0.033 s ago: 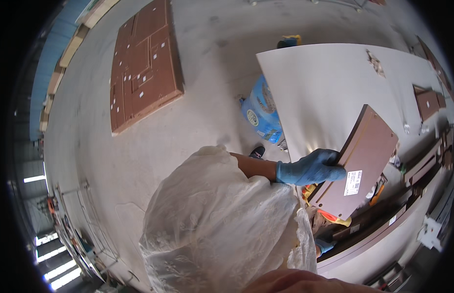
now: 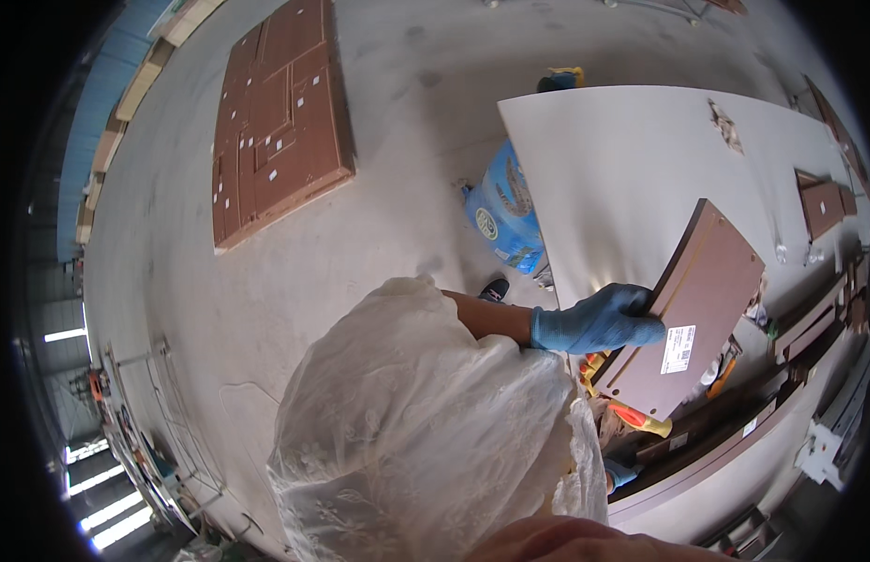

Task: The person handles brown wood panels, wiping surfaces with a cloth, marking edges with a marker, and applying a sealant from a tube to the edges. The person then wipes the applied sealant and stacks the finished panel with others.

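My left hand (image 2: pixel 594 320), in a blue glove, grips a flat brown board (image 2: pixel 711 290) by its near edge. The board is tilted, has small holes near its corners, and bears a white label (image 2: pixel 678 349). Lower down, my right hand (image 2: pixel 621 472), also blue-gloved, shows only in part beside a long brown board (image 2: pixel 702 475); its fingers are hidden. A red and yellow tool handle (image 2: pixel 641 420) sticks out from under the held board.
A large white tabletop (image 2: pixel 632 169) spreads beyond my left hand, with a small brown piece (image 2: pixel 822 204) at its far right. Beside it on the floor stands a blue wrapped container (image 2: pixel 505 211). Brown panels (image 2: pixel 285 122) lie stacked at upper left.
The view has shifted very slightly. Both hands and the held board keep their places.
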A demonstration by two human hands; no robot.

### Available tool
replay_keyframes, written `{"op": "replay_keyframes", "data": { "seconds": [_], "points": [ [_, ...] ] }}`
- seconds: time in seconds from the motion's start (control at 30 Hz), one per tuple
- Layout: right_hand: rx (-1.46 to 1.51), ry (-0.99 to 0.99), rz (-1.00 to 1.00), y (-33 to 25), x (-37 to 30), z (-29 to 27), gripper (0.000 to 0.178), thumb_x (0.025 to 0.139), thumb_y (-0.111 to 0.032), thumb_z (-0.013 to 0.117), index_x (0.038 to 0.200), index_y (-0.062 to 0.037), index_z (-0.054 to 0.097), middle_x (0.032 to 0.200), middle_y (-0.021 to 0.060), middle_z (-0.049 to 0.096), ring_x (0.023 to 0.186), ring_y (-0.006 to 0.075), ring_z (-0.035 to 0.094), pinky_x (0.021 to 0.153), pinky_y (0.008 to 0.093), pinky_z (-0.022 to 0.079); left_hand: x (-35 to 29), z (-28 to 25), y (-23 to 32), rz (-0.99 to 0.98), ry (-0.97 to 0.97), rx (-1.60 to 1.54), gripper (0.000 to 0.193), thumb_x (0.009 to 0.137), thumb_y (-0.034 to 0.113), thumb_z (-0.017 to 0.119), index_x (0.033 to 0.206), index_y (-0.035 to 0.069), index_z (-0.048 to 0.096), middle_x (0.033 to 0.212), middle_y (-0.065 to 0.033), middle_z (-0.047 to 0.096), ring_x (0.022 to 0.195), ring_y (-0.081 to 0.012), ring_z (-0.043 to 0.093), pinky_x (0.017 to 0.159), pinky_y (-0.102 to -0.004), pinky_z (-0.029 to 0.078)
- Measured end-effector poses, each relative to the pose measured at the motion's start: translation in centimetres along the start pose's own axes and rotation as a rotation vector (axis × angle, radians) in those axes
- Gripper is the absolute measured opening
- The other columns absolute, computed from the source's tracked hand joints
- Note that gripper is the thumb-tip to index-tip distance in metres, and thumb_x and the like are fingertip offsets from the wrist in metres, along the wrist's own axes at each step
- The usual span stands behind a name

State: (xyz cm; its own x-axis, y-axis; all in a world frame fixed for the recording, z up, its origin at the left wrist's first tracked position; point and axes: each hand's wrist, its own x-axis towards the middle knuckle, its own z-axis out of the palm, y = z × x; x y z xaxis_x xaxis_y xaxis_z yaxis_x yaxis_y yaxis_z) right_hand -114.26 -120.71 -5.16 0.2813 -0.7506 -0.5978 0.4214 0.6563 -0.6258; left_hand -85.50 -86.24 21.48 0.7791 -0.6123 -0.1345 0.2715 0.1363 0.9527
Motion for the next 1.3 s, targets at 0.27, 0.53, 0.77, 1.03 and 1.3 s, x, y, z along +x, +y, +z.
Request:
{"op": "replay_keyframes", "data": {
  "seconds": [0.27,0.53,0.77,1.03,1.3],
  "points": [
    [-0.148,-0.004,-0.039,-3.6,2.9,-2.4,0.041,0.104,-0.032,0.053,0.125,0.0026,0.061,0.123,0.0221,0.067,0.111,0.0395,0.067,0.095,0.0468,0.055,-0.1,3.2,-4.5,0.119,0.061,-0.046,0.039,0.096,0.031,0.077,0.108,-0.005,0.068,0.081,-0.0031,0.064,0.072,-0.0081,0.054,0.063,-0.0275,0.049],
    [-0.315,0.06,-0.135,-6.7,1.4,-4.0,0.041,0.102,-0.035,0.057,0.112,0.0035,0.063,0.109,0.0244,0.069,0.1,0.0422,0.068,0.086,0.0496,0.058,-1.1,4.4,-3.0,0.053,0.005,-0.167,0.045,0.095,0.03,0.079,0.118,-0.007,0.066,0.092,-0.0058,0.068,0.083,-0.0105,0.059,0.074,-0.0269,0.052],
    [-1.444,0.206,-0.636,-11.1,-2.0,-7.0,0.043,0.101,-0.038,0.061,0.101,0.0043,0.066,0.098,0.0264,0.071,0.09,0.0445,0.07,0.078,0.052,0.059,-1.8,4.4,-2.9,-0.042,0.014,-0.266,0.03,0.098,0.025,0.074,0.113,0.001,0.067,0.099,-0.0034,0.069,0.086,-0.0111,0.062,0.075,-0.0316,0.053],
    [0.056,0.071,-0.431,-19.0,-1.7,-13.5,0.033,0.11,-0.026,0.053,0.127,0.0007,0.059,0.126,0.0211,0.068,0.118,0.0355,0.067,0.101,0.0523,0.059,-3.0,2.9,-2.9,-0.036,0.234,-0.231,0.037,0.1,0.024,0.068,0.129,0.001,0.062,0.124,-0.01,0.063,0.114,-0.0202,0.062,0.1,-0.0377,0.049],
    [0.26,-0.466,-0.342,-20.4,-5.7,-12.0,0.029,0.109,-0.028,0.058,0.097,-0.0024,0.063,0.081,0.0132,0.07,0.072,0.0291,0.071,0.081,0.0469,0.064,-3.1,8.3,-3.2,-0.134,0.196,-0.076,0.055,0.1,0.03,0.069,0.141,-0.003,0.054,0.132,-0.0142,0.06,0.117,-0.0241,0.062,0.094,-0.0419,0.053]
  ]
}}
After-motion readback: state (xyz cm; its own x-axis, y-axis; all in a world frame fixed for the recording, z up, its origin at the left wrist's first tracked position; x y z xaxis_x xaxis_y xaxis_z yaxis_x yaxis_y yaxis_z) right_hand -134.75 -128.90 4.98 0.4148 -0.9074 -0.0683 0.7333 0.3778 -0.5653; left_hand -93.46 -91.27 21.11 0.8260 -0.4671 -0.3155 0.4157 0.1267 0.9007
